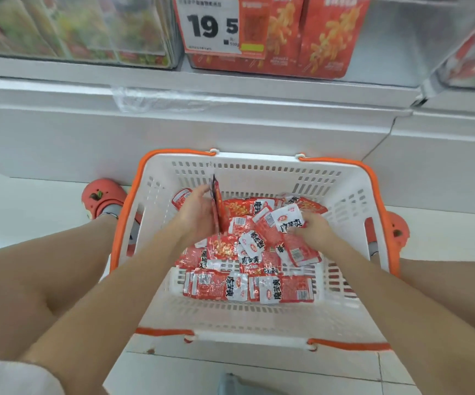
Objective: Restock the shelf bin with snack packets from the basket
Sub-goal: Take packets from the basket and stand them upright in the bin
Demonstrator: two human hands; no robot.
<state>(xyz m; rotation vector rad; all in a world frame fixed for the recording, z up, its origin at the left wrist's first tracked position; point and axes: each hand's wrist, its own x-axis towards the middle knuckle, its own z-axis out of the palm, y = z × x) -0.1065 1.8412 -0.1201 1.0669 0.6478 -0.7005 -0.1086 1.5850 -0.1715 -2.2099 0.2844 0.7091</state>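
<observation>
Our left hand (199, 215) grips a few packets (217, 206) stood on edge, gathered upright, we judge, so more can be stacked against them before one lift to the shelf. Beside them the loose snack packets (247, 252) lie heaped in the white basket (259, 166), which sits on the floor between our feet, close under the shelf bin (301, 38). Our right hand (313, 229) has its fingers curled around another packet (289, 219) at the heap's right side.

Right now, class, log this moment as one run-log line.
left hand: holds upright red packets | right hand: grips red-and-white snack packet | white plastic basket: part-full
</observation>
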